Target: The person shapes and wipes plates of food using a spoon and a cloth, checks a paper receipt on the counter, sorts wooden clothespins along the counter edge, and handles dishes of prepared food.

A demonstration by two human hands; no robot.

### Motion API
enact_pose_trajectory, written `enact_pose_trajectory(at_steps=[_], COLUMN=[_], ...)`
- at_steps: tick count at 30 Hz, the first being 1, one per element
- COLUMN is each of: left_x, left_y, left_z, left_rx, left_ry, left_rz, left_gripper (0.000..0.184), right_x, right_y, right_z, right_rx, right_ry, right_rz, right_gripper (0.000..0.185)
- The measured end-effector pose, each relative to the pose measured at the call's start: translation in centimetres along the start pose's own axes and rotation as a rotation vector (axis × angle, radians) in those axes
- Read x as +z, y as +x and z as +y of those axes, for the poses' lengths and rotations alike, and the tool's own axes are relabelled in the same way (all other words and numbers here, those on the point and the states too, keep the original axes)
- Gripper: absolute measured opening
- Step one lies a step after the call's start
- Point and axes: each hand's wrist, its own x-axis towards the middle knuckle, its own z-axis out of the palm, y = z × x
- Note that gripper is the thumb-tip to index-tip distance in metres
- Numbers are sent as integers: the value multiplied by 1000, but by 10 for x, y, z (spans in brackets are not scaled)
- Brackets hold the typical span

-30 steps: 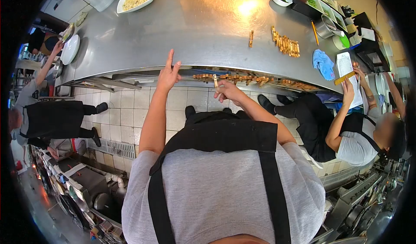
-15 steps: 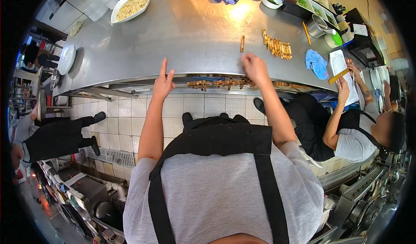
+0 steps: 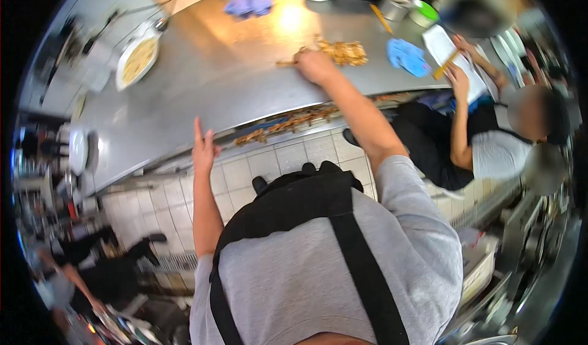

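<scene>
From where I stand, the right hand (image 3: 315,66) has left the edge of the steel counter (image 3: 202,69), where a second ago it held a wooden clothespin, and is now over the top, between the lone clothespin (image 3: 285,63) and the row of clothespins (image 3: 349,53). The far-left co-worker (image 3: 113,284), whose arm was up by the white plates (image 3: 78,151), now reaches down toward the cooking line (image 3: 122,323).

Grey short-sleeved T-shirt (image 3: 288,274) under a black apron (image 3: 288,204) (wide shoulder straps (image 3: 365,271)).
</scene>
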Motion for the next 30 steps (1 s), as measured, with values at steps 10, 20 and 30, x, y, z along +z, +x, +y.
enact_pose_trajectory(at_steps=[10,20,30], left_x=[1,-3,-2], left_y=[4,11,8], left_z=[-6,-17,-12], left_rx=[64,15,22], left_ry=[-43,-66,-54], left_rz=[-25,-58,-43], left_gripper=[65,64,64], right_x=[-36,13,22], right_y=[-164,-273,-247], right_z=[22,141,195], right_rx=[303,1222,1227], right_ry=[284,895,1004], right_rz=[254,340,491], right_gripper=[17,23,19])
